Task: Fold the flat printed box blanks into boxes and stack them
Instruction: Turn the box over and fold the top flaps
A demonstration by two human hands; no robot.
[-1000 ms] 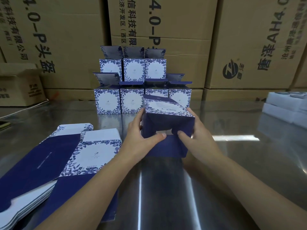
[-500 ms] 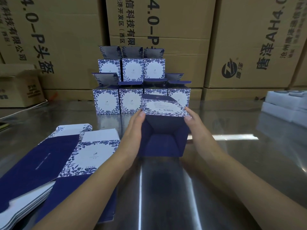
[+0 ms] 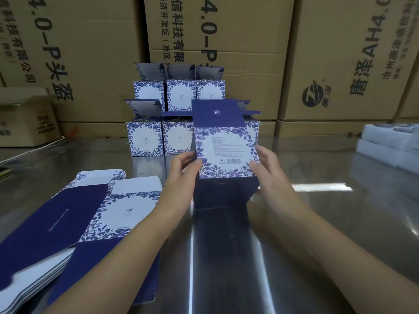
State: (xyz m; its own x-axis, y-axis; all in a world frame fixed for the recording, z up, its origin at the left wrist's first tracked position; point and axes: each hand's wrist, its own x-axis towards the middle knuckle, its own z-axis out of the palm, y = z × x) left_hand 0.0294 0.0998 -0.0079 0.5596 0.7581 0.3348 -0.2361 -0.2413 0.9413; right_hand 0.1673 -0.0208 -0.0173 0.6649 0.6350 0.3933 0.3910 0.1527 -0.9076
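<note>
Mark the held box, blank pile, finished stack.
held box [image 3: 226,146]: head view, barcode panel.
blank pile [image 3: 133,205]: head view, top blank's white panel.
finished stack [image 3: 145,139]: head view, bottom-left box front.

A wall of large brown cartons [image 3: 238,30] closes off the back, stacked high and printed with black characters and a round logo. Before them runs a polished metal table [image 3: 317,234], its surface mirroring the cartons dimly. A bright bar of reflected light [image 3: 322,187] lies across it at the right. A smaller open carton [image 3: 27,123] sits at the far left, and stacked white trays [image 3: 390,146] at the far right.
</note>
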